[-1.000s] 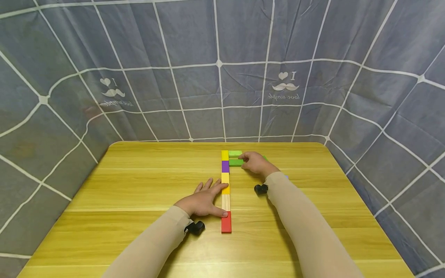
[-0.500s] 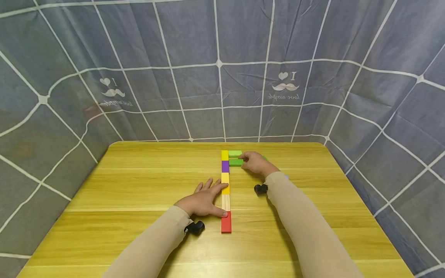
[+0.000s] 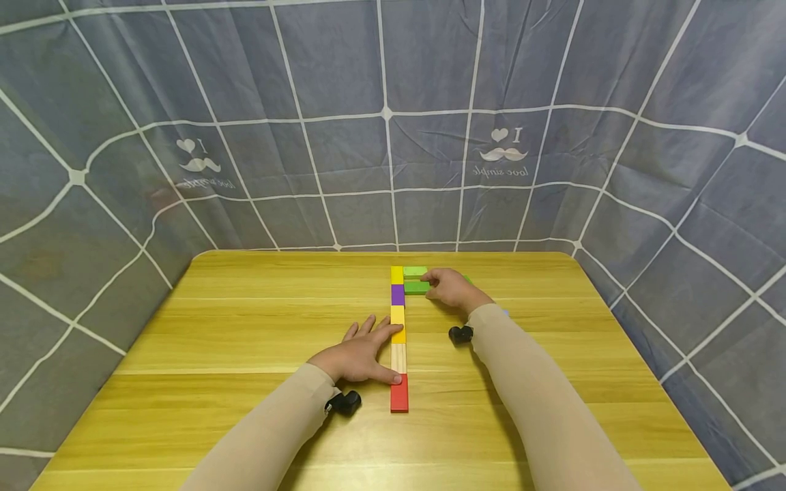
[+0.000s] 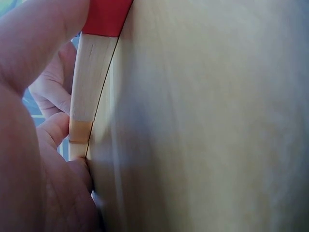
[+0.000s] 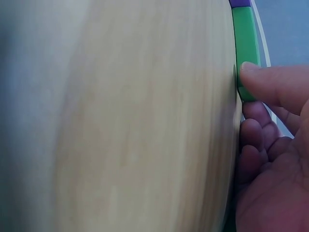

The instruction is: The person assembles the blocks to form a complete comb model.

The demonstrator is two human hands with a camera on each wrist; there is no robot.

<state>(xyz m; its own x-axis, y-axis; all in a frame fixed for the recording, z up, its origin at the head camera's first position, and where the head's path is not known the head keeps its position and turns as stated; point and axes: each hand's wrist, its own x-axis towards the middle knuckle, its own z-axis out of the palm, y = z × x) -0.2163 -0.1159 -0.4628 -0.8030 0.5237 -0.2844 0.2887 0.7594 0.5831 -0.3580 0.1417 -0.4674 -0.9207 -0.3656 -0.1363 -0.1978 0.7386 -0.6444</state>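
Observation:
A straight row of wooden blocks runs up the table: a red block [image 3: 399,397] nearest, then a plain wood block [image 3: 399,358], an orange-yellow block [image 3: 398,314], a purple block [image 3: 398,294] and a yellow block [image 3: 397,275] farthest. My left hand [image 3: 356,354] lies along the row's left side, fingers spread, thumb touching the red block and index finger on the orange-yellow one. My right hand [image 3: 453,288] pinches the right end of a green block [image 3: 415,288], whose left end meets the purple block. Beyond it a light green block [image 3: 415,271] extends rightward from the yellow one.
Partly hidden behind the right hand and sleeve are another green piece [image 3: 469,279] and a small blue piece [image 3: 506,313]. A grey curtain [image 3: 344,157] with white lines hangs behind the wooden table [image 3: 258,327]. Black wrist cameras sit low beside both wrists.

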